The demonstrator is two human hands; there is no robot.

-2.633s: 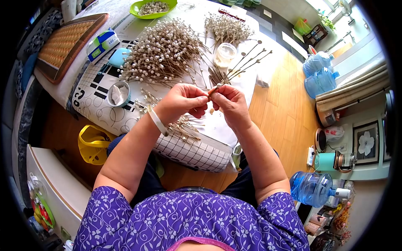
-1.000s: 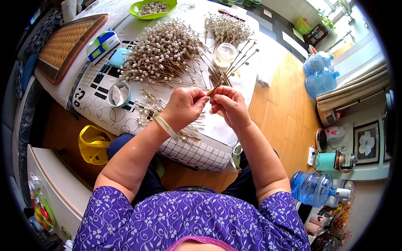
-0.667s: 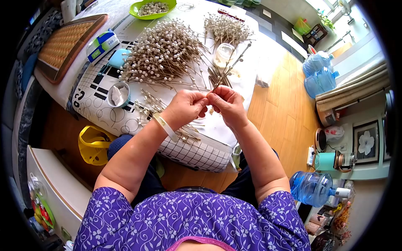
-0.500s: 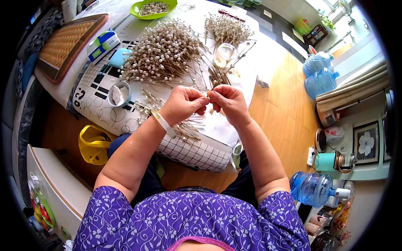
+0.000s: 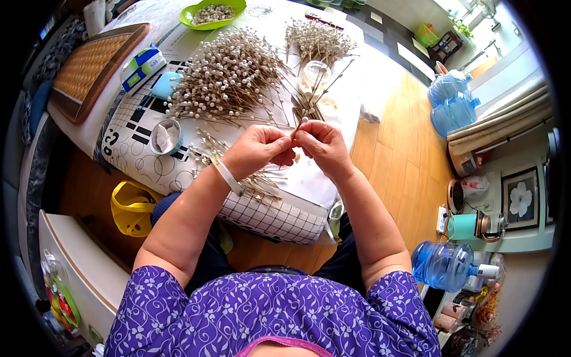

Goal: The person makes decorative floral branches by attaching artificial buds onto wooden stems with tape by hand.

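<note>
Both hands meet over the near part of the white-covered table. My right hand (image 5: 321,144) is closed with the thumb against the fingers, pinching the lower end of a thin brown twig (image 5: 324,92) that slants up to the right with small buds on it. My left hand (image 5: 262,149) is pinched at the same lower end, fingertips touching the right ones; what exactly lies between them is too small to see. Just beyond is a bundle of short brown stems (image 5: 301,107). Left of it spreads a large heap of white-budded stems (image 5: 229,77), with a smaller loose group (image 5: 253,184) by my left wrist.
A clear cup (image 5: 315,74) with pale contents stands beyond my right hand, near another stem bunch (image 5: 318,41). On the left are a blue cup with white tissue (image 5: 166,136), a tissue pack (image 5: 143,67) and a light-blue box (image 5: 166,85). A green bowl (image 5: 212,13) sits at the back.
The budded twig now rises from between my fingertips, where its lower part was not visible before. My hands stay together in nearly the same place; the view has shifted slightly.
</note>
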